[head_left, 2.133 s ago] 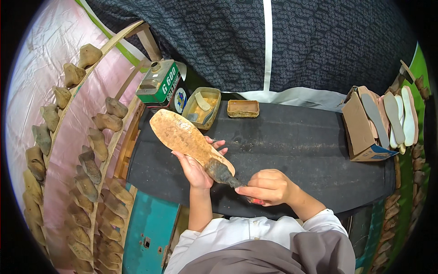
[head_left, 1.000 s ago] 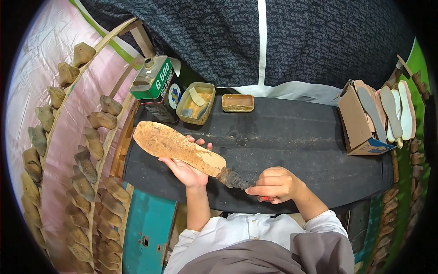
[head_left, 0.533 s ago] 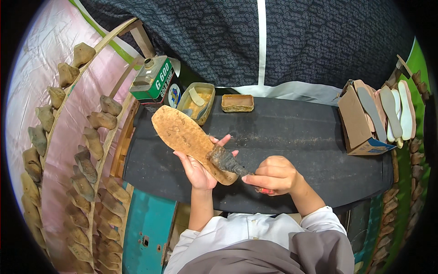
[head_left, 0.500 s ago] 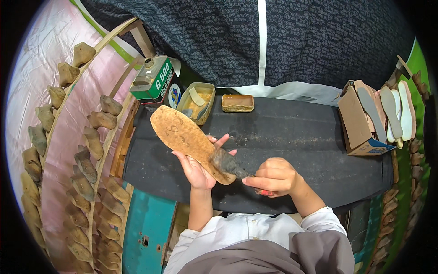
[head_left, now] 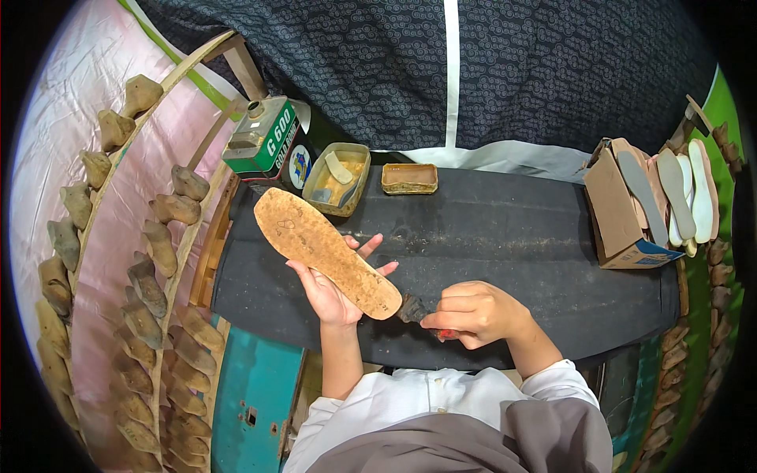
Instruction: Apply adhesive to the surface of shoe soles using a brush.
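A tan shoe insole (head_left: 323,251) with dark specks and a faint pencil outline lies slanted across my left hand (head_left: 331,296). The thumb is at its near edge, and fingertips show past its far edge; the rest of the fingers are hidden under it. My right hand (head_left: 477,315) is closed round a small brush (head_left: 412,308) with dark, matted bristles and some red on its handle. The bristles are right beside the insole's lower right end; whether they touch its edge I cannot tell.
Behind the insole stand a metal can (head_left: 264,142), a plastic tub (head_left: 347,169) with scrapers in it, and a shallow dish (head_left: 409,179). A cardboard box (head_left: 623,209) of soles sits on the right of the black-covered table (head_left: 512,229). Wooden shoe lasts (head_left: 146,280) line racks at left.
The brush has gone from lying on the insole's surface to just off its lower right end. My left hand and the insole have shifted slightly left.
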The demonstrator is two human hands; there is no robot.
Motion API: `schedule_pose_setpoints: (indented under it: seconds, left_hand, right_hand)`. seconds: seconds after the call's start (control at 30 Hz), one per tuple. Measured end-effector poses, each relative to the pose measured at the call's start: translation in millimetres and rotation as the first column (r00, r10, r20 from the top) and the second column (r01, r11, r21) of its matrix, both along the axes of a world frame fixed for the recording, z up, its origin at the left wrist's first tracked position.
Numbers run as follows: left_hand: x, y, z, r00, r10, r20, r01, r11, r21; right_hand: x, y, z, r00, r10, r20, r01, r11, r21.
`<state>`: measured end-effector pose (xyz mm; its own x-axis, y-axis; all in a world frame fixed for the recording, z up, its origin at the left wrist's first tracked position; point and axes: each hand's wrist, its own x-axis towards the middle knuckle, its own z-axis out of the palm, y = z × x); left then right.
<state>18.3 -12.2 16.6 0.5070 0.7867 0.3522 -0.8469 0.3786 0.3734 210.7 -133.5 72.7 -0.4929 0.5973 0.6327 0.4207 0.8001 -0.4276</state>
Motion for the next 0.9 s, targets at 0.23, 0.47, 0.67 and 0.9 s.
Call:
schedule_pose_setpoints:
  seconds: [0.23, 0.47, 0.67, 0.9]
  left_hand:
    - [-6, 0, 2, 0.995, 0.101, -0.024, -0.101, 0.995, 0.005]
    - [2, -2, 1, 0.973, 0.212, -0.090, -0.215, 0.976, -0.025]
    - [3, -4, 11, 0.984, 0.180, -0.009, -0.180, 0.983, 0.019]
    - [-12, 6, 4, 0.981, 0.188, 0.048, -0.191, 0.979, 0.074]
  right_hand:
    - [9, -6, 18, 0.990, -0.130, 0.052, 0.128, 0.991, 0.033]
    - [-5, 5, 18, 0.972, -0.153, -0.176, 0.203, 0.926, 0.318]
    - [-9, 10, 3, 0.960, -0.196, -0.201, 0.244, 0.937, 0.250]
    - [2, -4, -9, 0.985, -0.100, -0.142, 0.120, 0.983, 0.142]
